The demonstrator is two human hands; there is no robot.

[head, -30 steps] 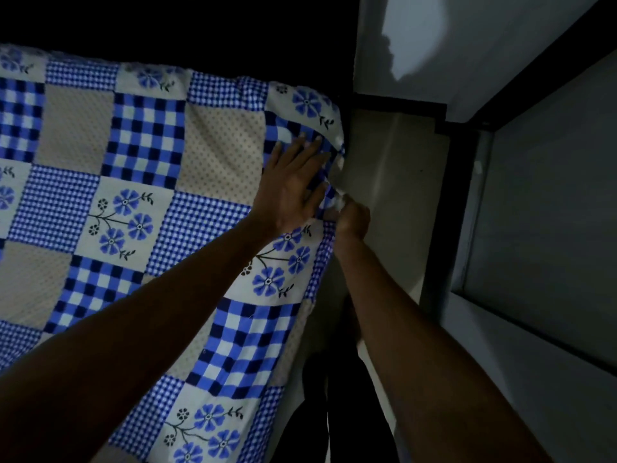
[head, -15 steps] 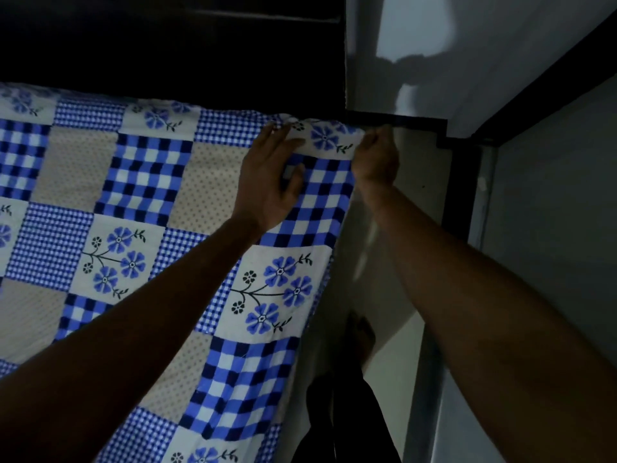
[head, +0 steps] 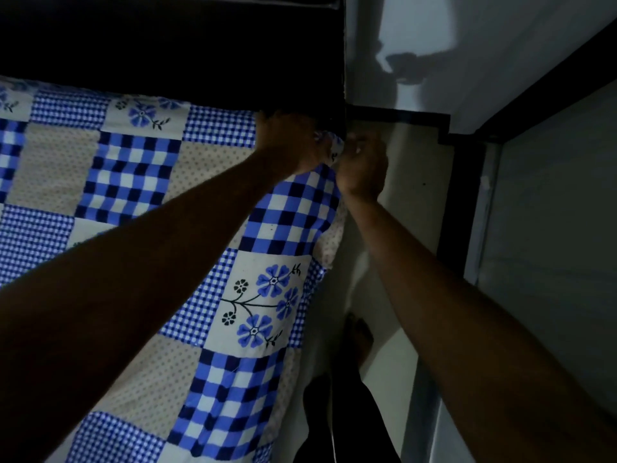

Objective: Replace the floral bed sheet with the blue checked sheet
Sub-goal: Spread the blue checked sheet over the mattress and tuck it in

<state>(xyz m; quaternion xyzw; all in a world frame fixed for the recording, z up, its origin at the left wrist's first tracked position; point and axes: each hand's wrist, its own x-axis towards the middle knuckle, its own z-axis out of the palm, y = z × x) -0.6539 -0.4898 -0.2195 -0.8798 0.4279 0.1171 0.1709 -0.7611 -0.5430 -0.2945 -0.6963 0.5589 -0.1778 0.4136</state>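
Head view: the blue checked sheet (head: 133, 172) lies spread over the mattress right up to the dark headboard (head: 167, 45). A moment ago the left hand (head: 290, 142) lay flat on the cloth short of the headboard. It has since moved to the headboard's end corner, where the cloth is now bunched up. Its fingertips are lost in the shadow there, so I cannot tell whether it grips the sheet or presses it down. The right hand (head: 362, 165), just beside it off the mattress edge, has its fingers curled round that gathered corner. Judging by this, smoothing has given way to tucking this corner in. The new sheet looks nearly in place, and no separate floral sheet is in view.
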